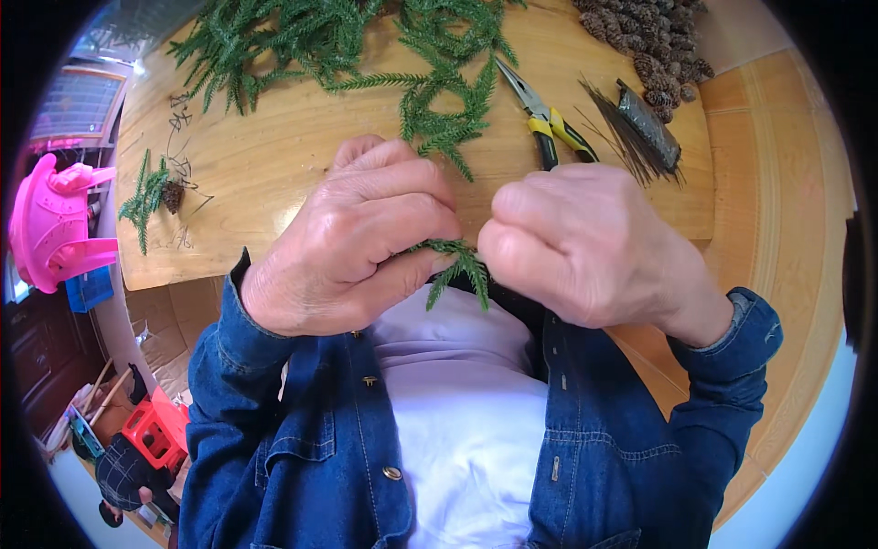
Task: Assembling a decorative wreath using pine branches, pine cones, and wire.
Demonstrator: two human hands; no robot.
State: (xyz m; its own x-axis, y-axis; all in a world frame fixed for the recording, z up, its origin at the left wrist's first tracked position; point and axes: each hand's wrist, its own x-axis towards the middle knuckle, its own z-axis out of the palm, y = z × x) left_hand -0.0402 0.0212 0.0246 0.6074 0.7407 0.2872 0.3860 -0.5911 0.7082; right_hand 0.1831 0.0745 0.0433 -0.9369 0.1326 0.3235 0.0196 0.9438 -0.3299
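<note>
Over the table's near edge, my left hand is closed, pinching a green artificial pine sprig between thumb and fingers. The sprig's leafy tips hang down in the gap between my hands. Close against its right side is my right hand, fingers curled into a tight grip. Whatever lies inside those fingers is hidden. Just beyond my right hand lie needle-nose pliers with yellow and black handles. Thin dark wires lie to their right, beside a dark wrapped bundle.
Green pine sprigs are heaped along the wooden table's far side. Pine cones pile up at the far right. On the left lie a small sprig and one cone. A pink stool and another person are leftward.
</note>
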